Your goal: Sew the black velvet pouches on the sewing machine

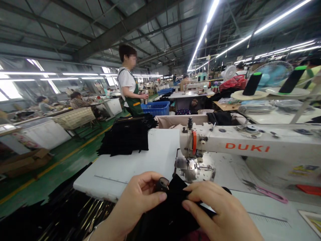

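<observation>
Both hands pinch the black cloth (173, 207) at six o'clock: left hand (136, 204) clamped on its edge beside a small buckle (163, 183), right hand (220, 214) gripping its fold. The cloth lies short of the needle (198, 160); sewing looks unstarted. Stack (126, 135) at eleven.

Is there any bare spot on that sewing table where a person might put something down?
Yes: the white table is bare between the stack of black fabric and the sewing machine, down to the left hand. It is crowded under the needle, where both hands, the right hand too, grip black cloth.
</observation>
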Demonstrator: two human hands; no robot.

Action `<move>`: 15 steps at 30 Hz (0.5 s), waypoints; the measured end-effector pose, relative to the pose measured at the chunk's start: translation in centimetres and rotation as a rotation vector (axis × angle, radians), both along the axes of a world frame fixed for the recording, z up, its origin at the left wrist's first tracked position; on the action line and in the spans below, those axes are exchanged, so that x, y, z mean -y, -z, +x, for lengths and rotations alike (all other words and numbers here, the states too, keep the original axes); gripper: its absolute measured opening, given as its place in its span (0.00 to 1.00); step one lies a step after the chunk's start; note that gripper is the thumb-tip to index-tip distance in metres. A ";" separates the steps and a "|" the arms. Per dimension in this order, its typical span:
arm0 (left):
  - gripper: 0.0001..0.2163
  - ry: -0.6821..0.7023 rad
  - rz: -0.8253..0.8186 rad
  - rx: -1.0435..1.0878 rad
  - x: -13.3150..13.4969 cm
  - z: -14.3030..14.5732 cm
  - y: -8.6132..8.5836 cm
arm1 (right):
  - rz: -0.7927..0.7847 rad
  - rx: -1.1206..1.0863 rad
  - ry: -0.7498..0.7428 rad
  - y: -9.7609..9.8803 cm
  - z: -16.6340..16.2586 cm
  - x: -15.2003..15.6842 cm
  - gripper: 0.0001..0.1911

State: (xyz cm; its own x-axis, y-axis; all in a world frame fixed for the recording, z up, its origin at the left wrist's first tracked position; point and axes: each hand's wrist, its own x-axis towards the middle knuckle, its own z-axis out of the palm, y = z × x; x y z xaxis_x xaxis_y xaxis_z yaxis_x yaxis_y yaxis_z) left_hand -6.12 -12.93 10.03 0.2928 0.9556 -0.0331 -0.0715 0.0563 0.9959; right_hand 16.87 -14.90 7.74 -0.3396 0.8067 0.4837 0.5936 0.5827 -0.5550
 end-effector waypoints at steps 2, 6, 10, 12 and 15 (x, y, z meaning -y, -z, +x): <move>0.13 0.025 -0.016 0.005 0.1 0.0 0.0 | 0.004 0.017 0.006 -0.1 0.1 0.1 0.05; 0.12 0.052 -0.070 -0.013 0.3 -0.2 0.4 | -0.004 0.040 0.033 -0.3 0.2 0.3 0.05; 0.11 0.013 -0.074 -0.019 0.4 -0.2 0.7 | -0.038 0.037 0.063 -0.4 0.2 0.6 0.04; 0.10 0.009 -0.056 -0.032 0.4 -0.2 0.8 | -0.049 0.031 0.066 -0.4 0.2 0.6 0.04; 0.08 0.012 -0.026 -0.056 0.4 -0.1 0.8 | -0.080 0.032 0.076 -0.5 0.0 0.6 0.05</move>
State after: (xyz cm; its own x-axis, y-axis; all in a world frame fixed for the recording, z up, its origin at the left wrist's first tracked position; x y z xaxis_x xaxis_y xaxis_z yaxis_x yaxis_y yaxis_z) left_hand -6.22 -13.31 9.26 0.3010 0.9508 -0.0741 -0.0153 0.0825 0.9965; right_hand 16.90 -15.48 8.24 -0.2902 0.8662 0.4068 0.6523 0.4901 -0.5783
